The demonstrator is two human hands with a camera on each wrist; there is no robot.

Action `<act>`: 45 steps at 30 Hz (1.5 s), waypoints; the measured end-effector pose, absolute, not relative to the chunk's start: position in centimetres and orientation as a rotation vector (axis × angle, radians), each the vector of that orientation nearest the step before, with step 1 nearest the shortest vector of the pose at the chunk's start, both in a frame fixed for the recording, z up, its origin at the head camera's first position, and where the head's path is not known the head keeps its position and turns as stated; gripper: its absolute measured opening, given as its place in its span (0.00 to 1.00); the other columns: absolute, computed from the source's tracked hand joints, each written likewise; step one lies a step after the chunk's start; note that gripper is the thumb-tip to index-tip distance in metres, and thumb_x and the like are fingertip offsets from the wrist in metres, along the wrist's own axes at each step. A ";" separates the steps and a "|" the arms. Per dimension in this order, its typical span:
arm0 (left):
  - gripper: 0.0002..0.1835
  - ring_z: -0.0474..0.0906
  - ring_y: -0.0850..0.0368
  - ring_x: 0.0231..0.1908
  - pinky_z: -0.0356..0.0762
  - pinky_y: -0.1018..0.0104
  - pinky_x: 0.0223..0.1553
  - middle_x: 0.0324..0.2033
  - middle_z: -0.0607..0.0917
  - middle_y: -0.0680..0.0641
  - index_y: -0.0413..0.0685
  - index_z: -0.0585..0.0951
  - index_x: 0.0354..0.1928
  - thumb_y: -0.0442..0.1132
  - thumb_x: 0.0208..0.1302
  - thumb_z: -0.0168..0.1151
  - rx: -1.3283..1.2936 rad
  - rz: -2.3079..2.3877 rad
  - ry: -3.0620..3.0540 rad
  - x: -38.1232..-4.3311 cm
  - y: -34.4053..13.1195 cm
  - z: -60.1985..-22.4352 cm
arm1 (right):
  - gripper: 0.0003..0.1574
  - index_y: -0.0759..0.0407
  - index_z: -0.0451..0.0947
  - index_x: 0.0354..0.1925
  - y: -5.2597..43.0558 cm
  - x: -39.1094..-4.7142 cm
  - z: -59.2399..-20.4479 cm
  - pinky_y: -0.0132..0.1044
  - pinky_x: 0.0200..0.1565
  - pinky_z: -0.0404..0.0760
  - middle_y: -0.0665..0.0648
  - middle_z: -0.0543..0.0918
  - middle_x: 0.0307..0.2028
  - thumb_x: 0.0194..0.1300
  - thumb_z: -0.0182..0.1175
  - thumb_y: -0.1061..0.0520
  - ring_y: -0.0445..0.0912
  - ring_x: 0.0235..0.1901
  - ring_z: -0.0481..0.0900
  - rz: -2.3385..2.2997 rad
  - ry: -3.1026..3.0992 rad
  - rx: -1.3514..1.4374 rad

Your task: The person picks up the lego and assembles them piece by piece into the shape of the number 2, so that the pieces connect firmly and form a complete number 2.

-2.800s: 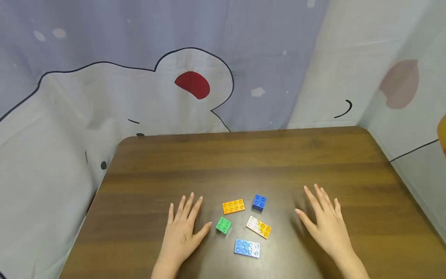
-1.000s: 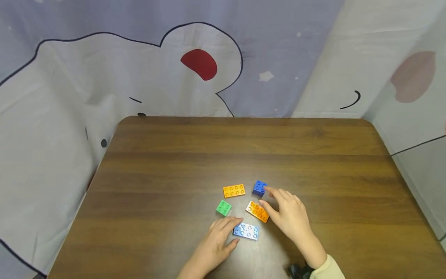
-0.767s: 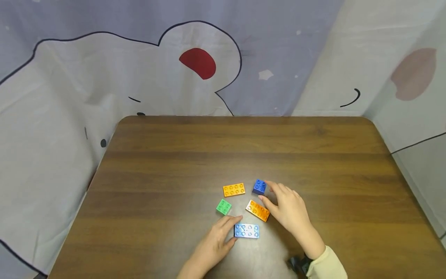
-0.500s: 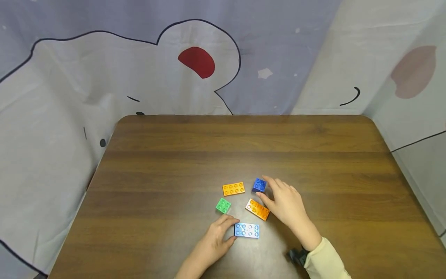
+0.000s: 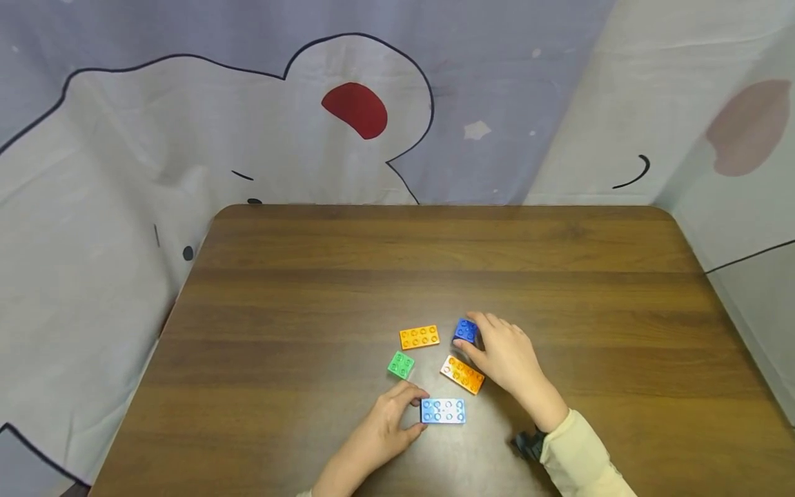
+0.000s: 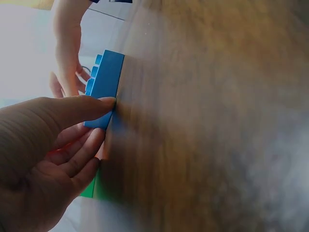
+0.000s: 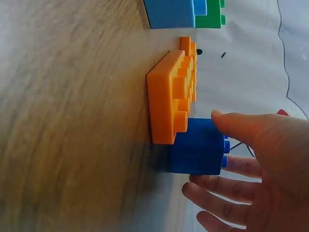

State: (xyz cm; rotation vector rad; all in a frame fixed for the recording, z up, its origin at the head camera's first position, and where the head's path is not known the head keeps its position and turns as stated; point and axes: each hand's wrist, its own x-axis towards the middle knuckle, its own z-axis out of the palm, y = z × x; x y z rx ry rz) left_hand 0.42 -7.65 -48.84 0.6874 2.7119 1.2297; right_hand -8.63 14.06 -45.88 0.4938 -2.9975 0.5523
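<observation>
The table's back edge point(image 5: 435, 207) lies well beyond the dark-blue brick point(image 5: 465, 329).

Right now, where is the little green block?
In the head view, the green block sits on the table at the left of the group of bricks, between the farther orange brick and the left hand.

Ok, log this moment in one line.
left hand: pinches light-blue rectangular plastic brick; right hand: grips dark-blue square plastic brick; nearby: green square plastic brick, two orange rectangular plastic bricks
</observation>
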 end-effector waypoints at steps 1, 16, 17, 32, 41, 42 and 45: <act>0.20 0.76 0.62 0.40 0.77 0.71 0.45 0.39 0.79 0.52 0.41 0.79 0.44 0.28 0.45 0.71 0.694 1.239 2.710 0.3 -7.7 -48.8 | 0.33 0.57 0.74 0.53 14.0 -8.7 -45.8 0.53 0.46 0.76 0.59 0.81 0.46 0.57 0.62 0.39 0.55 0.44 0.80 0.553 -2.994 0.498; 0.17 0.76 0.60 0.39 0.77 0.73 0.43 0.39 0.80 0.50 0.40 0.79 0.43 0.30 0.48 0.70 0.776 1.285 2.688 0.3 -8.1 -49.1 | 0.29 0.55 0.76 0.51 13.6 -8.7 -46.3 0.50 0.38 0.79 0.57 0.80 0.38 0.55 0.66 0.43 0.52 0.35 0.79 0.523 -2.992 0.505; 0.17 0.76 0.60 0.38 0.77 0.73 0.42 0.39 0.80 0.50 0.40 0.79 0.43 0.30 0.48 0.70 0.772 1.285 2.687 0.2 -8.1 -49.1 | 0.29 0.54 0.77 0.51 13.7 -8.7 -46.3 0.50 0.37 0.79 0.57 0.80 0.37 0.54 0.67 0.43 0.52 0.34 0.79 0.523 -2.989 0.504; 0.17 0.75 0.61 0.37 0.77 0.73 0.41 0.39 0.80 0.50 0.40 0.80 0.41 0.29 0.47 0.70 0.764 1.294 2.691 -0.4 -8.6 -49.6 | 0.27 0.51 0.78 0.50 13.0 -8.6 -45.3 0.44 0.35 0.79 0.52 0.79 0.35 0.53 0.68 0.43 0.46 0.30 0.78 0.533 -2.844 0.541; 0.17 0.72 0.69 0.38 0.77 0.74 0.42 0.42 0.77 0.56 0.47 0.79 0.46 0.36 0.53 0.69 0.573 1.184 2.550 -1.0 -9.1 -49.6 | 0.28 0.50 0.78 0.48 12.8 -7.0 -44.1 0.38 0.31 0.78 0.48 0.81 0.36 0.48 0.71 0.44 0.42 0.30 0.79 0.609 -2.641 0.623; 0.18 0.72 0.68 0.38 0.77 0.74 0.42 0.42 0.77 0.56 0.47 0.79 0.46 0.37 0.53 0.69 0.563 1.175 2.545 -1.0 -9.1 -49.6 | 0.28 0.50 0.78 0.48 12.7 -6.8 -44.0 0.38 0.31 0.78 0.48 0.80 0.36 0.48 0.72 0.45 0.42 0.30 0.78 0.610 -2.625 0.633; 0.18 0.71 0.69 0.38 0.77 0.74 0.42 0.42 0.77 0.57 0.48 0.79 0.47 0.37 0.52 0.69 0.536 1.167 2.528 -1.2 -9.2 -49.6 | 0.28 0.50 0.78 0.47 12.7 -6.5 -43.7 0.37 0.31 0.79 0.47 0.80 0.36 0.46 0.72 0.46 0.42 0.30 0.79 0.599 -2.582 0.668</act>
